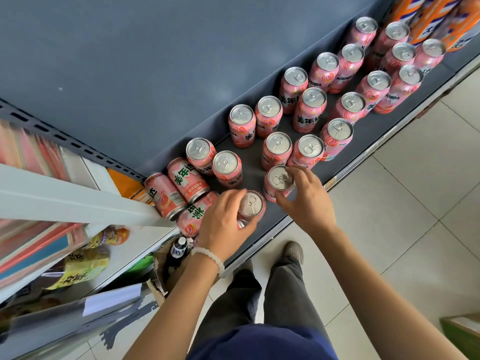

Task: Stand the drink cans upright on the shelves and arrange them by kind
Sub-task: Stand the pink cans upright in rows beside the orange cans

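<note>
Left hand grips a pink can round its upper body, fingers and thumb curled on the sides just under the rim; can upright or nearly so, near the shelf's front edge. Right hand holds a second pink can from the side and top, fingers curled round the rim; this can stands upright just beside the left-hand one.

All on the grey shelf. Many pink cans already stand upright in loose rows running back to the right. Three lying cans are on their sides at the left end, touching each other, against the white upright post. Orange cans sit at the far right end, partly cut off.

Handling, judged: sealed cans, likely full, so some heft; rigid but thin wall dents if squeezed hard. Smooth printed metal, a bit slippery. Best hold is round the mid or upper body, or pinch at the top rim. The lying ones will roll, so wrap round the barrel and tip up.

Lower shelves at left hold blurred packets.
</note>
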